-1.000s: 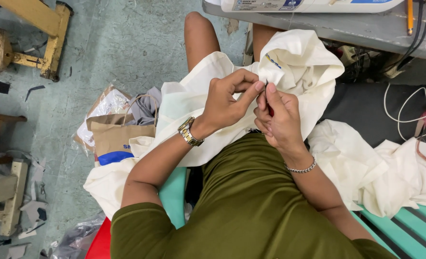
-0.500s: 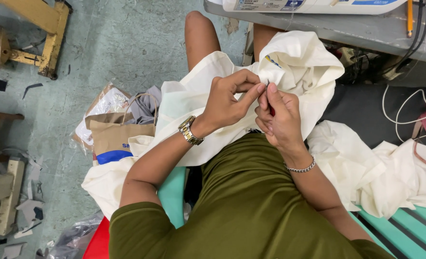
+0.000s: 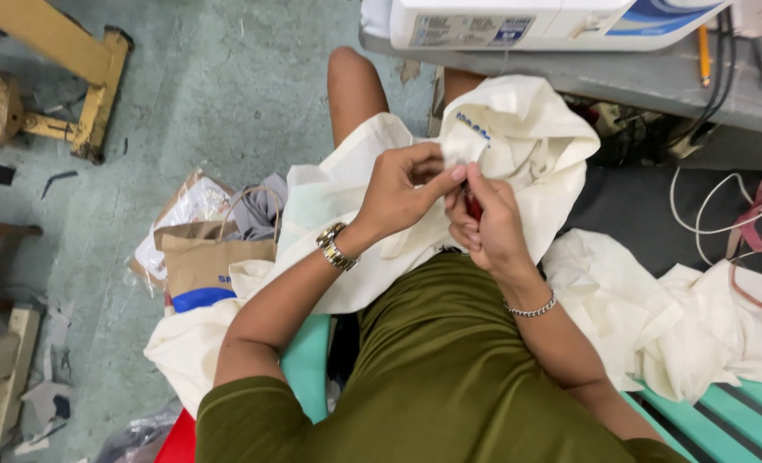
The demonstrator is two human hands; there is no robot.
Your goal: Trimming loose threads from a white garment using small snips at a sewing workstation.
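Note:
A cream cloth garment (image 3: 527, 137) lies over my lap, bunched up toward the table. My left hand (image 3: 402, 189), with a metal watch on the wrist, pinches a small fold of the cloth near a small white label (image 3: 465, 147). My right hand (image 3: 488, 219), with a thin bracelet on the wrist, is closed right beside it, touching the same fold. A small red tool (image 3: 473, 206) shows between its fingers. Both hands meet at the middle of the garment.
A white sewing machine (image 3: 552, 21) sits on a grey table (image 3: 655, 86) ahead. More cream cloth (image 3: 698, 326) is piled on a teal bench (image 3: 741, 420) at my right. A brown paper bag (image 3: 205, 261) and scraps lie on the green floor at left, near a yellow wooden frame (image 3: 89, 77).
Both hands have stayed together on the cloth fold. The fingers have shifted slightly and the small white label is now turned up between them.

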